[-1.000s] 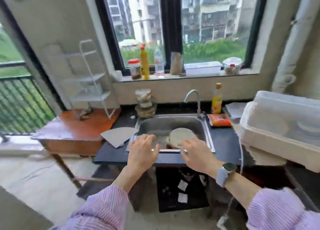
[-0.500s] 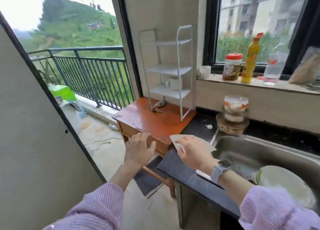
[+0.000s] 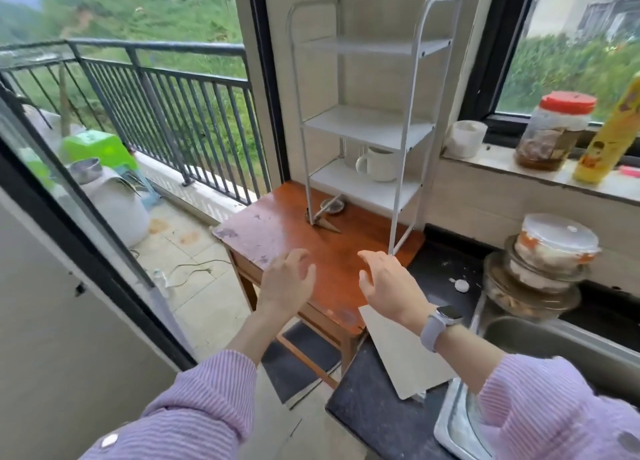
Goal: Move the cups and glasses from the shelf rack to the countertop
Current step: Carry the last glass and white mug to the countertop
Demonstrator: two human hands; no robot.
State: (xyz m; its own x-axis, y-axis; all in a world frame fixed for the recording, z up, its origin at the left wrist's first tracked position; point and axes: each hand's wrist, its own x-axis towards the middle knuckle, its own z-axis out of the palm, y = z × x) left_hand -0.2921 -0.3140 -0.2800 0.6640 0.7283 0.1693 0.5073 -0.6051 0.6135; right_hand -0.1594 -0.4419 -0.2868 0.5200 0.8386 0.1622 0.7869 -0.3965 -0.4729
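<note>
Single head-worn wide-angle view, looking forward and down from standing height. The white shelf rack [image 3: 363,113] on the wooden table [image 3: 311,252] stands near, at 12 o'clock; the balcony railing [image 3: 156,89] lies farther off at 10 o'clock, the sink [image 3: 554,349] close at 4 o'clock. Both forearms enter from 6 o'clock. Straight edges bow toward the frame borders.

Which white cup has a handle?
The mug on the rack's bottom shelf has a handle. The white cup on the windowsill shows none.
</note>
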